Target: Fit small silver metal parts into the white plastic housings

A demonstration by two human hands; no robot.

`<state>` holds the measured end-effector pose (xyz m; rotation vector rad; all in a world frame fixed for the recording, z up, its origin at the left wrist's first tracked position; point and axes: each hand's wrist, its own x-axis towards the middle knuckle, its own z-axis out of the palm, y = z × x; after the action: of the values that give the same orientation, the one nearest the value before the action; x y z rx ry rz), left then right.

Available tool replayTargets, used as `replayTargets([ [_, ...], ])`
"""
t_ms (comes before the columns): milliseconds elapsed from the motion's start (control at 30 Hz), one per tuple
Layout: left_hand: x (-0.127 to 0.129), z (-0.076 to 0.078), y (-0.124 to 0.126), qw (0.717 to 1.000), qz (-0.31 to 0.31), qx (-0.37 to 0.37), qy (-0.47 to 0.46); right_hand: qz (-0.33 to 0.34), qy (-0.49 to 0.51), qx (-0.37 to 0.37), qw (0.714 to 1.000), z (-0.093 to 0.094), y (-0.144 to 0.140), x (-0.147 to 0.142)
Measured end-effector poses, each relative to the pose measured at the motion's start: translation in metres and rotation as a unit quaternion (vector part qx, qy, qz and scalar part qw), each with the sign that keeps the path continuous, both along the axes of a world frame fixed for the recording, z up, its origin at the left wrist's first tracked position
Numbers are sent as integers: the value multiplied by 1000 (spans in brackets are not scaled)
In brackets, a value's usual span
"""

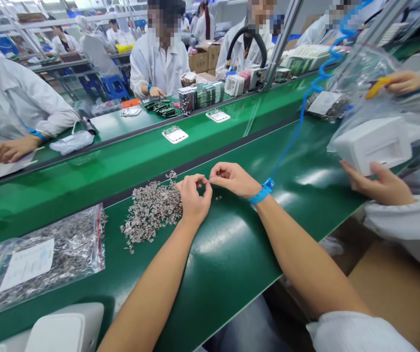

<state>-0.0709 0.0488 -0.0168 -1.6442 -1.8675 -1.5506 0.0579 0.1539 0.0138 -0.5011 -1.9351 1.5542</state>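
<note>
Just right of the heap of small metal parts (153,210), the left hand (193,198) and right hand (234,178) meet fingertip to fingertip, pinched shut on one tiny part (208,179) held between them, above the green table (232,254).

Bag (41,259): lying at eight o'clock — labelled
White boards (175,134): sitting at twelve
Co-worker's hand (382,183): gripping white housing (373,144) — three o'clock

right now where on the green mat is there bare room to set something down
Bare: the green mat between the forearms, and right of the right hand toward the white box. Crowded: the metal parts pile and parts bag beside the left hand.
</note>
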Motion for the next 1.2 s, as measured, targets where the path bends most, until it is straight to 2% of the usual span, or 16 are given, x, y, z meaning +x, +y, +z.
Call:
replayTargets([
  [67, 1, 0, 0, 1000, -22, 1, -4, -6, 24, -14, 1000, -1, 1, -1],
  [200, 1, 1, 0, 999, -52, 7, -1, 22, 33, -34, 999, 0, 1, -2],
  [333, 1, 2, -1, 998, -57, 19, -6, 27, 23, -39, 999, 0, 0, -1],
  [600, 1, 1, 0, 997, -70, 6, -13, 28, 25, -105, 994, -4, 1, -4],
  [767, 6, 7, -8, 999, -24, -27, -5, 9, -32, -59, 998, 1, -9, -3],
  [867, 8, 5, -11, 999, -19, -51, -2, -24, -98, -18, 995, -5, -8, -1],
  [1033, 3, -4, -5, 999, 8, -44, 4, 11, -158, 17, 987, -20, 3, -4],
  [1200, 2, -4, -3, 998, 36, -38, -29, 48, -168, 20, 984, -12, -3, -3],
])
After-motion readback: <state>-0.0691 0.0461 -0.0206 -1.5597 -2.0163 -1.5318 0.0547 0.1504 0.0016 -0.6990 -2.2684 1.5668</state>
